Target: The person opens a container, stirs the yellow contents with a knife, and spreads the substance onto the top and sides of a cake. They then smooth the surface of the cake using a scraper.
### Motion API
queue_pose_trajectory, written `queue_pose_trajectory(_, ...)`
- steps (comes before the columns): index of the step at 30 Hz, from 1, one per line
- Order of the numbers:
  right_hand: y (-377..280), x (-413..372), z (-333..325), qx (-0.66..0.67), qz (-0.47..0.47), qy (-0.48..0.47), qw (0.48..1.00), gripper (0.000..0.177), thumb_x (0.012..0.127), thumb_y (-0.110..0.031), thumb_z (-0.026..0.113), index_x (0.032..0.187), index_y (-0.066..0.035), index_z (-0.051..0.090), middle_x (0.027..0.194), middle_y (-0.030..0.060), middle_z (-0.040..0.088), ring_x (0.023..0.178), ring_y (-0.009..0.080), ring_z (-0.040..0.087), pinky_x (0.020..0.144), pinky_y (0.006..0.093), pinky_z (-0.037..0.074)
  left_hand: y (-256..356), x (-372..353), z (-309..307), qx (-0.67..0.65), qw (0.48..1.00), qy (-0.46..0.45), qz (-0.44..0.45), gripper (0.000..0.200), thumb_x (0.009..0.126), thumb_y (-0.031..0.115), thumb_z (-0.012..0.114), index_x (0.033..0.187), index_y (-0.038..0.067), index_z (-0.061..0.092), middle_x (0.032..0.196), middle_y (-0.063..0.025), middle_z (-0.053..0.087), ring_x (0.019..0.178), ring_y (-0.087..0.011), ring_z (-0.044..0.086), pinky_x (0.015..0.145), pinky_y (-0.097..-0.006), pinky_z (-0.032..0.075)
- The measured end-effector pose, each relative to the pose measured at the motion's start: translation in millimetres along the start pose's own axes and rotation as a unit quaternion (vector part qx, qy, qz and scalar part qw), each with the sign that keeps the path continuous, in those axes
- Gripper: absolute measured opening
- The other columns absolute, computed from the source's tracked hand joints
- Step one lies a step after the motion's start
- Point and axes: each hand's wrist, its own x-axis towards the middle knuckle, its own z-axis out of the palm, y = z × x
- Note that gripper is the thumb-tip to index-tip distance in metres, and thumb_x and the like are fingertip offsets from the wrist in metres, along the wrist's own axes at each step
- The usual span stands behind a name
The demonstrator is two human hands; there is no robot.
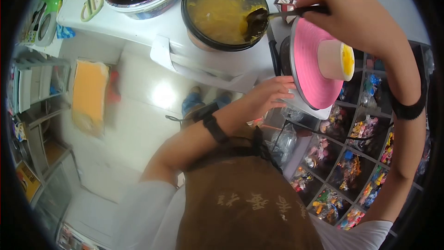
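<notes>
Right fingers (309, 1) grip spoon (258, 23); left fingers (279, 88) apparently touch turntable (311, 60).

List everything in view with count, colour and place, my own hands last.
White table: one, white, top
Black-rimmed tub: one, yellow contents, on table
Whitish round tub: one, dark contents, table's left half
Pale-handled scissors: one, left end
Black-handled knife: one, beside black-rimmed tub
Round pink disc: one, right
Small pale cylinder: one, yellow-marked end, at disc
Orange rectangular panel: one, lower left
Left hand: one, bare, disc's rim
Right hand: one, bare, holding dark-handled spoon
</notes>
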Motion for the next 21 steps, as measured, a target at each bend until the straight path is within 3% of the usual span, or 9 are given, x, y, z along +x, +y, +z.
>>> queue_pose_trajectory(1, -12.1, 15.8, -4.0, -0.022, 0.003, -0.042, 0.999, 0.023, 0.084, -0.014, 0.064, 0.098, 0.001, 0.072, 0.063, 0.0066, 0.061, 0.053, 0.0113, 0.054, 0.05, 0.0267, 0.04, 1.4, -0.2, 0.4, 0.005, 1.0, 0.004, -0.001, 0.061, 0.089, 0.023, 0.055, 0.143, 0.005, 0.034, 0.141, -0.0096, 0.044, 0.125, -0.0225, 0.045, 0.104, -0.0399, 0.034)
queue_pose_trajectory(2, -23.6, 33.6, -24.0, 0.026, 0.102, -0.182, 0.978, 0.022, 0.083, -0.017, 0.063, 0.097, -0.003, 0.073, 0.072, 0.0121, 0.066, 0.063, 0.017, 0.061, 0.06, 0.031, 0.047, 1.3, 0.1, 0.1, 0.0, 1.0, 0.001, 0.002, 0.061, 0.089, 0.023, 0.055, 0.143, 0.005, 0.034, 0.141, -0.0095, 0.044, 0.125, -0.0224, 0.045, 0.103, -0.0397, 0.035)
queue_pose_trajectory(4, -25.3, 43.6, -35.2, 0.093, 0.221, -0.325, 0.915, 0.021, 0.082, -0.019, 0.063, 0.093, -0.005, 0.074, 0.082, 0.0177, 0.071, 0.074, 0.0241, 0.069, 0.07, 0.0347, 0.053, 2.8, 0.4, -1.2, -0.008, 1.0, -0.006, 0.011, 0.06, 0.089, 0.022, 0.055, 0.143, 0.005, 0.034, 0.141, -0.0092, 0.044, 0.124, -0.0221, 0.045, 0.103, -0.0393, 0.035)
queue_pose_trajectory(5, -19.6, 45.4, -32.9, 0.113, 0.243, -0.336, 0.903, 0.021, 0.082, -0.019, 0.063, 0.091, -0.004, 0.074, 0.083, 0.0179, 0.07, 0.075, 0.0255, 0.068, 0.07, 0.0341, 0.053, 4.0, -0.9, -0.8, -0.008, 1.0, -0.002, 0.011, 0.06, 0.089, 0.022, 0.055, 0.143, 0.005, 0.034, 0.141, -0.0091, 0.044, 0.124, -0.022, 0.045, 0.103, -0.0394, 0.035)
queue_pose_trajectory(7, 28.9, 21.9, -8.7, 0.282, 0.193, -0.284, 0.896, 0.023, 0.085, -0.011, 0.063, 0.102, 0.003, 0.071, 0.055, 0.0024, 0.056, 0.04, 0.0046, 0.042, 0.037, 0.021, 0.03, 7.9, -3.7, 1.6, -0.013, 1.0, 0.007, 0.016, 0.06, 0.089, 0.022, 0.055, 0.143, 0.005, 0.035, 0.141, -0.0091, 0.044, 0.125, -0.0218, 0.045, 0.102, -0.0395, 0.035)
queue_pose_trajectory(10, 56.7, -3.8, -10.6, 0.397, 0.276, -0.283, 0.828, 0.025, 0.085, -0.01, 0.063, 0.104, 0.004, 0.07, 0.055, 0.0039, 0.056, 0.037, 0.003, 0.037, 0.034, 0.0193, 0.025, 9.5, -4.0, 0.6, -0.016, 0.999, 0.009, 0.034, 0.061, 0.089, 0.023, 0.055, 0.144, 0.005, 0.034, 0.14, -0.0092, 0.045, 0.125, -0.0214, 0.044, 0.103, -0.0397, 0.035)
queue_pose_trajectory(13, 78.8, -31.1, -11.3, 0.479, 0.295, -0.27, 0.781, 0.025, 0.089, -0.014, 0.063, 0.107, 0.002, 0.069, 0.056, 0.0042, 0.058, 0.035, 0.0013, 0.035, 0.032, 0.0177, 0.021, 12.5, -2.3, 0.6, -0.024, 0.999, 0.014, 0.043, 0.06, 0.09, 0.024, 0.055, 0.144, 0.005, 0.034, 0.139, -0.0089, 0.046, 0.126, -0.0206, 0.043, 0.103, -0.0397, 0.034)
queue_pose_trajectory(21, 93.2, -84.2, -27.4, 0.525, 0.336, -0.231, 0.747, 0.029, 0.092, -0.015, 0.061, 0.115, 0.002, 0.066, 0.058, 0.0055, 0.06, 0.035, 0.0, 0.036, 0.033, 0.0157, 0.023, 0.0, 13.0, -6.8, -0.028, 0.999, -0.015, 0.023, 0.051, 0.094, 0.026, 0.049, 0.139, 0.005, 0.039, 0.133, -0.0084, 0.051, 0.125, -0.0196, 0.045, 0.102, -0.0385, 0.035)
